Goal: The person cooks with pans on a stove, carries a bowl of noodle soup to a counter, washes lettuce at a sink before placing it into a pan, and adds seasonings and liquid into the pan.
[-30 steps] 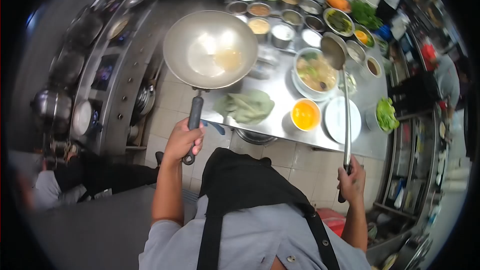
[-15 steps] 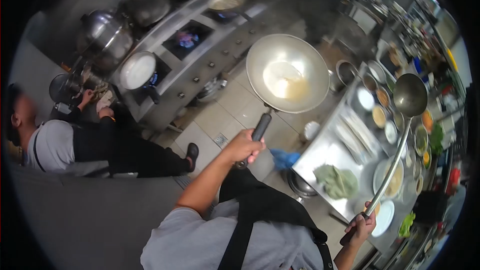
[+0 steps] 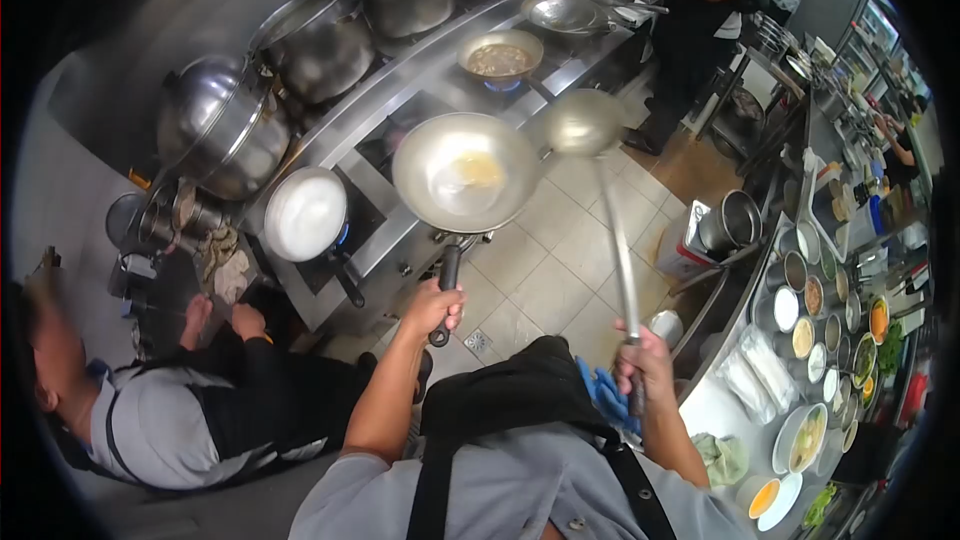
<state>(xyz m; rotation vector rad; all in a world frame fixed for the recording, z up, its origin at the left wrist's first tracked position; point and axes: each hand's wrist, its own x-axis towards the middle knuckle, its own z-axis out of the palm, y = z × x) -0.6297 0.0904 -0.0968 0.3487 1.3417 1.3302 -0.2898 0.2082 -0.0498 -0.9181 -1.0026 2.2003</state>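
My left hand [image 3: 434, 308] is wrapped round the black handle of a wide metal frying pan [image 3: 425, 175]. The pan is at the stove's front edge, and a small pool of yellowish liquid [image 3: 480, 170] lies in it. In my right hand [image 3: 648, 368] is the dark grip of a long ladle [image 3: 622, 250]. Its round bowl, smeared by motion, hangs just right of the pan's rim. Whether the pan rests on the stove or is held above it, I cannot tell.
Left of my pan, a pan of white liquid [image 3: 306, 215] sits on a lit burner; behind it stand large pots [image 3: 318, 45]. Another pan [image 3: 500, 58] heats farther along. A co-worker [image 3: 170, 410] is close on my left. The right-hand counter [image 3: 705, 400] bears several bowls.
My view has turned toward the stove. The frying pan has moved from above the floor to the stove's edge. The ladle has swung from over the counter to beside the pan.
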